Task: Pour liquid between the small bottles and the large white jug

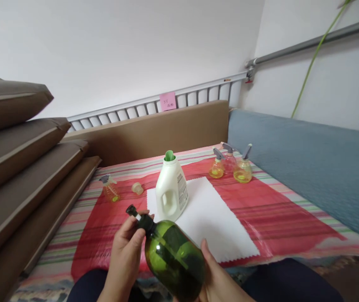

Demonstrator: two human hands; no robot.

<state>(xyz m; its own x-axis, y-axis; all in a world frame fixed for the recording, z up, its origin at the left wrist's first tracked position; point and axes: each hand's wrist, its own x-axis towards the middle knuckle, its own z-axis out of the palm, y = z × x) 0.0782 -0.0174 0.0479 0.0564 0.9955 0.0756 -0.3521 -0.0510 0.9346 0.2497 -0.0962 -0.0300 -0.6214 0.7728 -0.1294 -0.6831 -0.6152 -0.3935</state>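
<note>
A green see-through pump bottle [174, 256] is tilted in front of me, its black pump head [144, 222] pointing up and left. The fingers and thumb of my left hand [128, 243] are wrapped round the pump's collar. My right hand [218, 274] grips the lower right side of the bottle near its base; some of its fingers are hidden behind it. Just beyond stands a white detergent jug [170, 188] with a green spout [169, 156] and no cap over it. It rests on a white sheet [212, 222] with a scalloped edge.
Several spray bottles [242, 170] stand at the right rear. Another clear sprayer [110, 188] leans at the left beside a small pale cap [137, 188]. Brown cushions [24, 167] are stacked at left; a blue padded side [299, 163] borders the right. Behind is a radiator [138, 110].
</note>
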